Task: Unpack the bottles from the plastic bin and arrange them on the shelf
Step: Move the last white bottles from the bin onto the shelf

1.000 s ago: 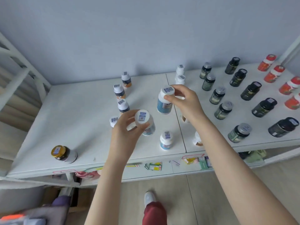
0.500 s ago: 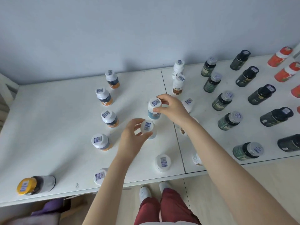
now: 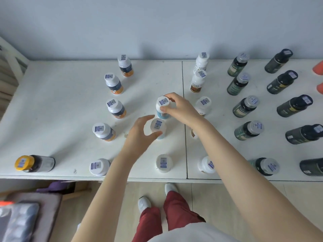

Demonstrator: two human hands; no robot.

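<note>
Two white-capped bottles with blue labels stand mid-shelf, one behind the other. My right hand (image 3: 180,109) grips the far blue-label bottle (image 3: 162,102) by its cap. My left hand (image 3: 139,135) curls around the near blue-label bottle (image 3: 157,126), thumb against its side and index finger arched over the cap. Both bottles rest on the white shelf (image 3: 61,119). A third blue-label bottle (image 3: 163,162) stands near the front edge.
Left of my hands stands a column of orange-label bottles (image 3: 113,83), with a yellow-capped jar (image 3: 33,163) at front left. White and brown bottles (image 3: 198,81) and rows of dark green bottles (image 3: 244,106) fill the right. A grey container (image 3: 21,220) sits on the floor, lower left.
Both hands lowered their bottles from above the shelf onto its surface, in line with the front bottle. My view shifted closer and more straight down.
</note>
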